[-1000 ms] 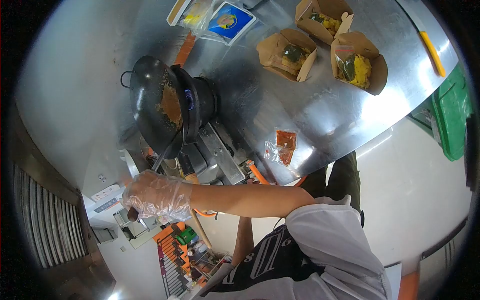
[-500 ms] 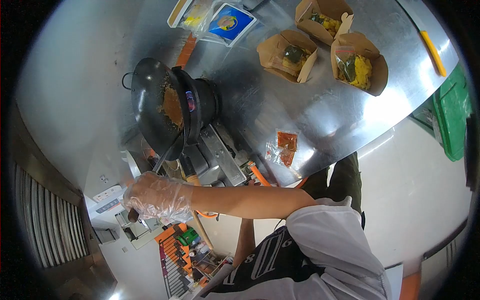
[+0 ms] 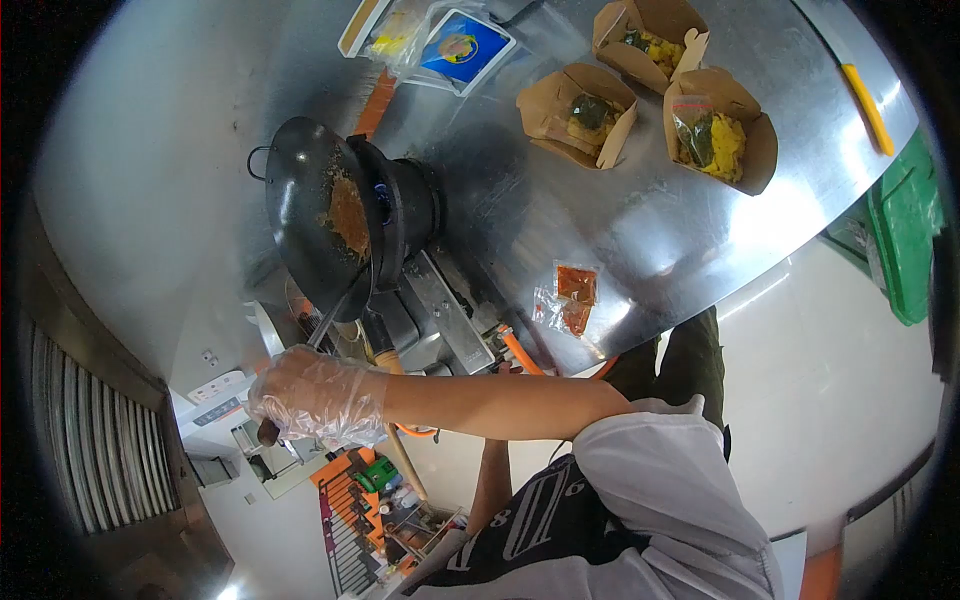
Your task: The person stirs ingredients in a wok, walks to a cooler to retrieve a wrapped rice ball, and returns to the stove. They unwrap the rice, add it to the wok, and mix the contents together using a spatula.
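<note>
My right hand, in a clear plastic glove, is closed around the handle of a metal cooking utensil. Its dark handle end pokes out below the fist, and its head is hidden in the wok. The black wok appears tilted in this turned view, with brown sauce-like food spread inside. Beneath it, the black burner shows a small blue flame. Behind my right forearm, my left hand barely shows beside the stove front and orange hose; its fingers are mostly hidden.
On the steel counter stand three cardboard boxes with yellow food and small packets. Red-brown sauce packets lie near the edge. A yellow-handled knife, a blue-and-white box and a green bin are farther out.
The flame under the wok looks smaller and bluer than before. My right hand has stayed almost in place on the utensil; the whole view has shifted very slightly.
</note>
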The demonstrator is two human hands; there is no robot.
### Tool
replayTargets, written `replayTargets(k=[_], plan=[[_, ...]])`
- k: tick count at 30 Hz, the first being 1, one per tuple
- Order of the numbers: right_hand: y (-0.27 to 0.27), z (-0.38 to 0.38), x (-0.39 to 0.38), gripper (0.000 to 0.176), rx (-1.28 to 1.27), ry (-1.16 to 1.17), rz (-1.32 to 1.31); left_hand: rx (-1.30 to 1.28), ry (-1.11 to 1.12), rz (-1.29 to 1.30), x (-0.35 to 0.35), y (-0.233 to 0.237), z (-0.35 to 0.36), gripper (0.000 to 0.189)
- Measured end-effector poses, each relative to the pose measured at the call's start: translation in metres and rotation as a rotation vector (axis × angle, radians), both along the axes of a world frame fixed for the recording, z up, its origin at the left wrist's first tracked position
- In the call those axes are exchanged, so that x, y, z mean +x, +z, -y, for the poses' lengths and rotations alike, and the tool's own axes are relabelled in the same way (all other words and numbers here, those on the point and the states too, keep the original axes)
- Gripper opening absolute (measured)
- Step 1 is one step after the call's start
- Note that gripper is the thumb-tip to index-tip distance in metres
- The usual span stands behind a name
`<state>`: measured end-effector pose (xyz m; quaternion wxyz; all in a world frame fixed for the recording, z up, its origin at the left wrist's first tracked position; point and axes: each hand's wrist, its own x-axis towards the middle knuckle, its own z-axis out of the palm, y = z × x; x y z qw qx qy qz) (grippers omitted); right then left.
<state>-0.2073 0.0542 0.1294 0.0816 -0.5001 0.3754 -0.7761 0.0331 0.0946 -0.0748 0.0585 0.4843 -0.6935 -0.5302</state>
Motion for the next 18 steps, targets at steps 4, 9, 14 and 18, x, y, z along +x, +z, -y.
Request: replayTargets(k=[4,9,14,18], plan=[[0.001,0.000,0.003,0.019,0.000,0.009,0.027,-0.009,-0.002,-0.004,0.001,0.001,0.000,0.044],[0.001,-0.001,0.001,0.020,0.040,0.014,-0.010,-0.021,-0.012,0.000,0.004,0.000,0.001,0.042],[0.001,0.002,0.005,0.019,-0.040,-0.013,0.069,-0.035,-0.028,0.003,0.010,-0.003,0.003,0.041],[0.007,-0.003,-0.002,0.017,-0.170,-0.050,0.013,-0.055,-0.046,-0.010,0.019,-0.006,0.005,0.040]])
